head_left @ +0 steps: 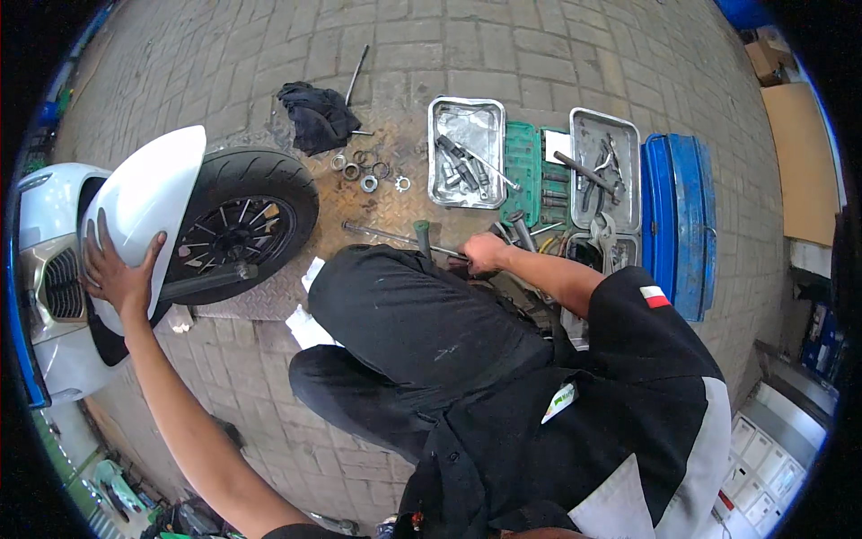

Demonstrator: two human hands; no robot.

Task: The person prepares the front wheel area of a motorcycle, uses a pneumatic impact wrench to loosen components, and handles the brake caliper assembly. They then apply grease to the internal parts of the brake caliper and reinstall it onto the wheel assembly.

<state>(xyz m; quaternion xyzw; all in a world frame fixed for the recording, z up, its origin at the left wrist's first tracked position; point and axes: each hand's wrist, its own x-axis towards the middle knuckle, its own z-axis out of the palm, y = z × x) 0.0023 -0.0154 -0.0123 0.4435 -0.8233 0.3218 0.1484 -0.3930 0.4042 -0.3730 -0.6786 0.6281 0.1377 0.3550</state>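
Observation:
My left hand (121,274) lies with spread fingers on the white front fender (148,193) of a scooter, above its black-tyred front wheel (301,198). My right hand (485,253) is closed beside my right knee, at the near end of a long metal rod-like tool (386,235). The rod reaches left over the rusty metal plate; my fingers hide its grip end. A green-topped tool (422,234) stands by the rod. Several rings and nuts (369,183) lie on the plate between the wheel and the trays.
Two metal trays (435,148) (637,171) hold sockets and wrenches, with a green socket case (521,166) between them. A blue toolbox (680,225) stands to their right. A black cloth (314,117) and a thin rod (357,74) lie farther off on the brick paving (395,54).

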